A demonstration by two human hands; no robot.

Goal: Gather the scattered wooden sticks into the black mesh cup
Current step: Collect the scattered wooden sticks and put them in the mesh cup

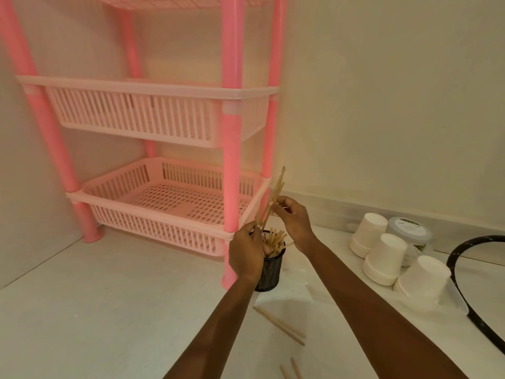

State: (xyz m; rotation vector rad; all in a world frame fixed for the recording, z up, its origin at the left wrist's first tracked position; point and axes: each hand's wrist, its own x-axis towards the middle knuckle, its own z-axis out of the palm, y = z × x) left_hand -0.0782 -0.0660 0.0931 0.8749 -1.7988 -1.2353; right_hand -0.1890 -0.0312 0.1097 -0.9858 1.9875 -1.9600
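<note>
A black mesh cup (270, 272) stands on the pale floor by the front leg of a pink rack, with several wooden sticks (276, 240) poking out of it. My left hand (246, 254) wraps the cup's rim and pinches the lower end of a bundle of sticks. My right hand (293, 218) grips that same bundle of sticks (276, 191) higher up, tilted over the cup. More loose sticks (281, 325) lie on the floor between my forearms, and others (293, 370) lie near the bottom edge.
A pink plastic rack (232, 165) with slotted baskets stands right behind the cup. Stacks of white paper cups (388, 258) and a lidded tub (410, 231) sit to the right, by a black hoop (464, 299). Walls close in left and behind.
</note>
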